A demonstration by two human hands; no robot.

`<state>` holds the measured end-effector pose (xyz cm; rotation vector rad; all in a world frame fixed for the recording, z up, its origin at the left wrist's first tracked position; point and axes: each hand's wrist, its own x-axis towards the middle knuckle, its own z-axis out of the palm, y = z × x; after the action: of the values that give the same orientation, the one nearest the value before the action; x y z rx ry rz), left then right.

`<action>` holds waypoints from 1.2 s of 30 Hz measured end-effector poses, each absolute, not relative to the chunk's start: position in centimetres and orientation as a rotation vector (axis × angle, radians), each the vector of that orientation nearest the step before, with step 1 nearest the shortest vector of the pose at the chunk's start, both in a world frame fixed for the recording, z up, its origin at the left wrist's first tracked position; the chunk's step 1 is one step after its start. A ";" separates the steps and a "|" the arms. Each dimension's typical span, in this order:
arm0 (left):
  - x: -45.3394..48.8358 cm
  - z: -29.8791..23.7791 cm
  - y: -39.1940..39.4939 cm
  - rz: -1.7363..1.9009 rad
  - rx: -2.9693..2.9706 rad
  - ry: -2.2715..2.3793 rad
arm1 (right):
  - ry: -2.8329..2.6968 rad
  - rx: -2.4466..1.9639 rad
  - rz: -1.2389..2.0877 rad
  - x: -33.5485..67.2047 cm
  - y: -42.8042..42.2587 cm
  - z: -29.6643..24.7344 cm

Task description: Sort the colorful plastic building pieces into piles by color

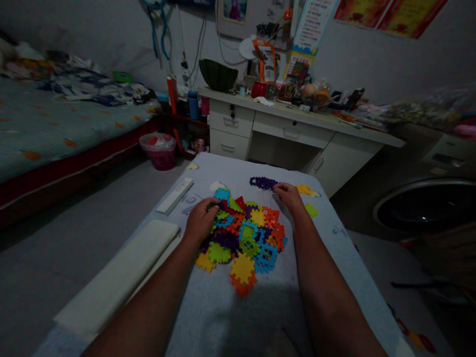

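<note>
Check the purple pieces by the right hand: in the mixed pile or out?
Out: the purple pieces lie beyond the mixed pile, with bare cloth showing between, and the right hand at their right end.

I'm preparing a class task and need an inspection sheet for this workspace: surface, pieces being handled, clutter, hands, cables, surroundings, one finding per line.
Surface: cloth-covered table, pale blue.
Pieces: mixed heap of colourful notched pieces; purple pieces beyond it; yellow pieces and a green piece to the right.
Clutter: white bar and folded cream sheet on the left side.
Hands: left hand at the heap's left edge; right hand at the purple pieces; grips unclear.
Cables: thin cables against the back wall.
Surroundings: bed left, crowded desk ahead, washing machine right.
</note>
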<state>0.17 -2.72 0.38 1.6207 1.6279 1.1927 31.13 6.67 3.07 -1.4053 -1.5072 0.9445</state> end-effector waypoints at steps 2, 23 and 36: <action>0.2 0.4 -2.7 1.190 1.615 1.631 | -1.624 -1.374 1.046 29.9 6.1 4.1; 0.1 0.0 -2.6 1.167 1.622 1.645 | -1.542 -1.093 1.404 27.1 5.0 5.8; 0.2 0.4 -2.8 1.155 1.616 1.666 | -0.797 -1.284 0.977 29.3 7.7 1.7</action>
<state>0.23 -2.82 0.40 1.6156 1.6661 1.1548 29.34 7.73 1.74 -1.2844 -0.7974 0.9766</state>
